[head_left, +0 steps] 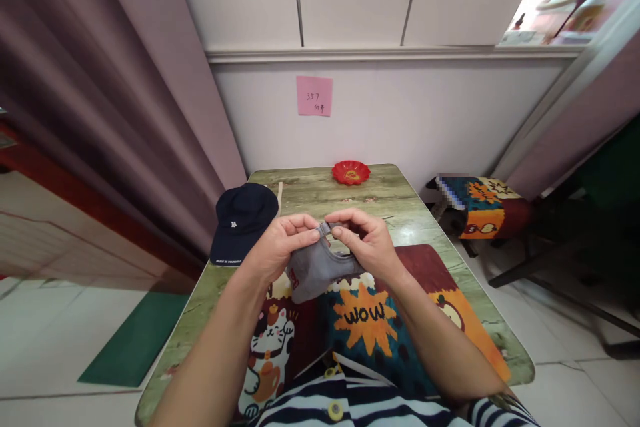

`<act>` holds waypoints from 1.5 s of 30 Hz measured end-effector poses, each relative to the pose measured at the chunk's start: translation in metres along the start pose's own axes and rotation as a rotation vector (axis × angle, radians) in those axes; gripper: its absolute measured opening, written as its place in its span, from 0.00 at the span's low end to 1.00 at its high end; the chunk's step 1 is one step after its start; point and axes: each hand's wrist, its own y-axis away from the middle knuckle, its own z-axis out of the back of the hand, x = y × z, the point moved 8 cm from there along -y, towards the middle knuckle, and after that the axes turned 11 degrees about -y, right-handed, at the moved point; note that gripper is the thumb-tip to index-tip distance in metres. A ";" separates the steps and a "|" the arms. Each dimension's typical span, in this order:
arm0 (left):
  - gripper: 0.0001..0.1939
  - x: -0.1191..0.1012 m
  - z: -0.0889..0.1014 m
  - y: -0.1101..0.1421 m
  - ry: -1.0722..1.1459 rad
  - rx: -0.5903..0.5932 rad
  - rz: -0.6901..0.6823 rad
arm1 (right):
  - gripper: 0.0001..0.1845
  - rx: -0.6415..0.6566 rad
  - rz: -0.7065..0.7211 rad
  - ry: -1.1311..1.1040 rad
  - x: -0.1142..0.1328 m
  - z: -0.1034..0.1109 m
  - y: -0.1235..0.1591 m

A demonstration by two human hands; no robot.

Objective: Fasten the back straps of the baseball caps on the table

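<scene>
A grey cap (315,268) hangs above the table between both of my hands. My left hand (277,247) is closed on its left side, fingers pinching the strap at the top. My right hand (367,240) is closed on the right side, thumb and fingers pinching the same strap near a small buckle. A dark navy cap (244,220) with white lettering lies on the table's left edge, just left of my left hand, untouched.
The green wood-grain table (425,213) carries a colourful cartoon mat (370,320) near me and a small red dish (351,172) at the far edge. A stool with a patterned cushion (477,207) stands to the right. A curtain hangs on the left.
</scene>
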 end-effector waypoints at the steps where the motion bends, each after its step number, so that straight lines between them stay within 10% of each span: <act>1: 0.14 0.000 -0.001 0.000 -0.002 -0.004 -0.003 | 0.10 0.011 0.007 0.003 0.002 -0.001 0.001; 16: 0.14 -0.004 -0.003 0.008 -0.020 -0.127 -0.010 | 0.10 0.122 0.136 0.176 0.019 -0.003 -0.002; 29: 0.08 -0.026 -0.020 0.023 -0.866 -0.456 -0.430 | 0.08 -0.083 0.180 0.874 0.022 -0.009 0.014; 33: 0.08 -0.026 -0.027 0.030 -1.053 -0.557 -0.545 | 0.06 -0.112 0.010 0.625 0.001 0.003 0.007; 40: 0.08 -0.006 -0.010 0.027 -0.827 -0.520 -0.546 | 0.12 -0.099 -0.580 -0.493 -0.081 -0.001 0.017; 45: 0.10 0.008 -0.004 0.030 -0.811 -0.454 -0.506 | 0.17 -0.053 -0.286 -0.209 -0.059 0.004 0.027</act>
